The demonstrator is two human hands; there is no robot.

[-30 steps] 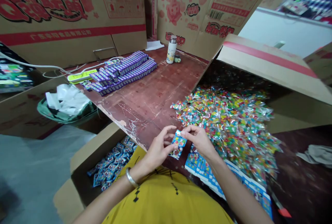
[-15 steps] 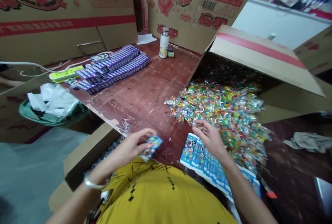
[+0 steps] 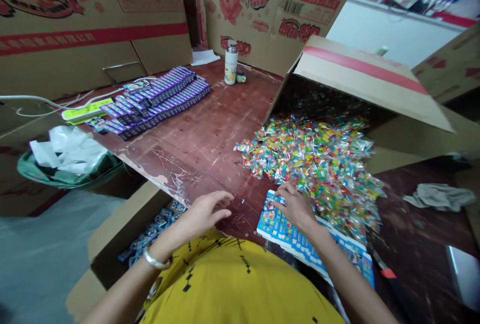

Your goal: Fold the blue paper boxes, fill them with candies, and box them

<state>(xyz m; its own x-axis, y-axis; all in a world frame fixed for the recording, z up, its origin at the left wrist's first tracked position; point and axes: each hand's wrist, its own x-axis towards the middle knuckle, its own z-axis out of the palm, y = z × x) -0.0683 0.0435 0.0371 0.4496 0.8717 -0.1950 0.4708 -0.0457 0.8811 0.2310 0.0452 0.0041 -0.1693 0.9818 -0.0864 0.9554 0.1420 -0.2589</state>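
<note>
My left hand [image 3: 204,211] is empty, its thumb and fingers apart, over the table edge in front of me. Below its wrist, an open cardboard box [image 3: 125,221] holds several small blue packs [image 3: 155,229]. My right hand [image 3: 296,210] has its fingers bent onto the near-left end of an overlapping row of flat blue printed cartons [image 3: 267,221], gripping the end one; its fingertips partly cover the print. Just beyond that hand lies a heap of clear packets of colourful candy [image 3: 307,156], spilling from a tipped cardboard carton [image 3: 360,71].
Purple small boxes [image 3: 157,99] stand in rows at the back left, beside a yellow-green power strip [image 3: 88,111]. A white bottle [image 3: 231,64] stands at the back. A green-rimmed bin [image 3: 71,181] with white paper is at left. A red-and-black cutter [image 3: 388,273] and grey cloth [image 3: 438,197] lie right.
The small blue pack in my left hand is gone from it, and its fingers have spread. My right hand has come down from the candy heap's edge onto the flat cartons. The view has shifted slightly.
</note>
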